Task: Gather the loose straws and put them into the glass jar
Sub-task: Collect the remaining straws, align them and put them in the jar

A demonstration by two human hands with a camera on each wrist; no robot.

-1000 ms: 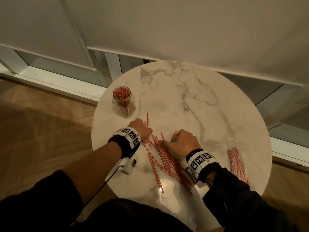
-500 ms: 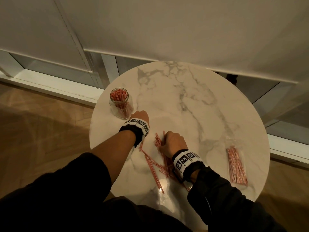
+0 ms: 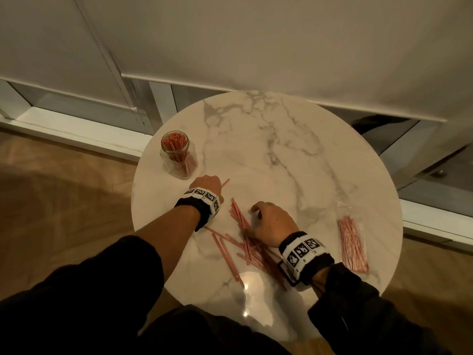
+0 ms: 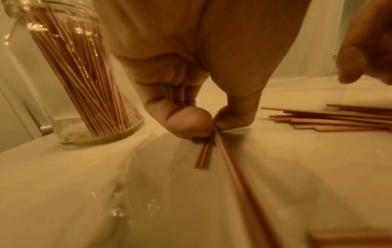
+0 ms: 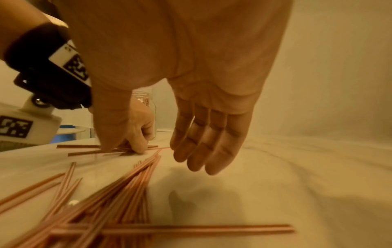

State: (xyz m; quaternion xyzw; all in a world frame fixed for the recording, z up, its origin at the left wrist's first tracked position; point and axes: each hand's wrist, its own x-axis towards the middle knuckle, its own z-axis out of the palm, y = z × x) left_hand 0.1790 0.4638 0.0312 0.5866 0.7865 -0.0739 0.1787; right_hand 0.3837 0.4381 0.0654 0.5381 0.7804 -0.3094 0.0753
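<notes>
A glass jar packed with red-and-white straws stands at the left edge of the round marble table. Just right of it, my left hand pinches a few straws between thumb and forefinger, low on the tabletop; one end sticks out past the hand. The loose straws lie in a crossed pile near the front. My right hand hovers over the pile's right side, its fingers straight and holding nothing, its thumb down by the straws.
A clear plastic packet of more straws lies near the table's right edge. Behind the table are a window sill and roller blinds. Wooden floor surrounds the table. The table's rim is close to the jar.
My left hand has moved up and left from the pile toward the jar with a few straws. My right hand, earlier curled on the pile, has straightened its fingers.
</notes>
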